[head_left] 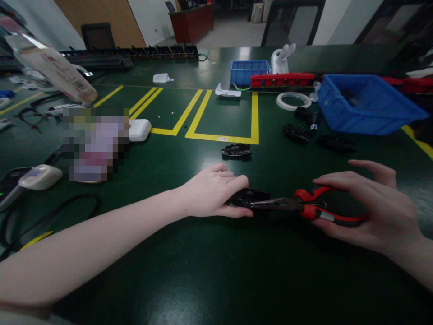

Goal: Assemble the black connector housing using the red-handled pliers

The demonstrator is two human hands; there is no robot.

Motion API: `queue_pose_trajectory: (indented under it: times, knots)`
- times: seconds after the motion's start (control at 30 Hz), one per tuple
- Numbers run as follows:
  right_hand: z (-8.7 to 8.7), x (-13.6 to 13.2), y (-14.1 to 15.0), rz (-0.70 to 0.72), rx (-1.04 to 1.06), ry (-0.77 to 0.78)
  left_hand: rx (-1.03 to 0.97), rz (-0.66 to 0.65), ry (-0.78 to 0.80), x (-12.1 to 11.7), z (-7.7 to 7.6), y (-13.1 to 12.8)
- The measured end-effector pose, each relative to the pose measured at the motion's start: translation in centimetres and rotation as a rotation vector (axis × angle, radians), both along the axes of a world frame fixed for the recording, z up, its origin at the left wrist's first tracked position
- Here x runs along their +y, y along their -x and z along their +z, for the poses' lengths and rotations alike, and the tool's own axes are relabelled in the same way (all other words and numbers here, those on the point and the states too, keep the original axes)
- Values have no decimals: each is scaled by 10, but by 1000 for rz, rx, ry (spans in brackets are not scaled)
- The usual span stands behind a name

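My left hand [216, 192] is closed around a black plastic part [248, 195] above the green table, thumb below and fingers on top. From the right, my right hand [379, 207] grips red-and-black handled long-nose pliers [307, 204]. Their handles are spread apart, and the long jaws reach left to the black part. Whether the jaw tips pinch it I cannot tell. Just beyond my left hand lies a similar black part [237, 150]. Two more dark parts, one at the left [297, 133] and one at the right [336, 143], rest beyond my right hand.
A large blue bin [368, 124] and a smaller blue bin [250, 74] stand at the back right, near a red strip [282, 80] and a white tape roll [293, 101]. On the left are a bottle [57, 67], a white scanner-like device [40, 177] and a black cable [50, 219].
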State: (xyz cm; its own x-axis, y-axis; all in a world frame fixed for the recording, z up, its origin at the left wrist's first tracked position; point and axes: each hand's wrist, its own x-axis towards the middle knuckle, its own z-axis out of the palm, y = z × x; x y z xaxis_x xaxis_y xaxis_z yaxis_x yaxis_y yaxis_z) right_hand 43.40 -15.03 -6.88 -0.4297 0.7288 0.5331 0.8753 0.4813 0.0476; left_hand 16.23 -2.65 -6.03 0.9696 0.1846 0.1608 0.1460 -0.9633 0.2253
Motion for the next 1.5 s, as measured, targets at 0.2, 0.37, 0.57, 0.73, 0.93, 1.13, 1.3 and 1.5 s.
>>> queue_pose_trajectory:
  times: [0.2,0.37,0.57,0.73,0.93,1.13,1.3,1.5]
  knots:
    - [1,0,-3,-2,-16,-18,8,12,0,0,0,0]
    - [1,-1,-2,6,-25,-8,-17,4,-27,1,0,0]
    - [1,2,0,15,-61,5,-15,-8,-57,0,0,0]
    - [0,2,3,40,-94,25,-6,-7,-98,-1,0,-1]
    - [1,2,2,44,-115,4,-18,-13,-82,-1,0,0]
    - [1,2,-5,39,-132,13,-21,-18,-79,0,-1,0]
    - [0,2,-4,32,-130,-1,-24,-19,-68,0,-1,0]
    - [0,2,-3,20,-111,-35,-38,-19,-61,0,-1,0]
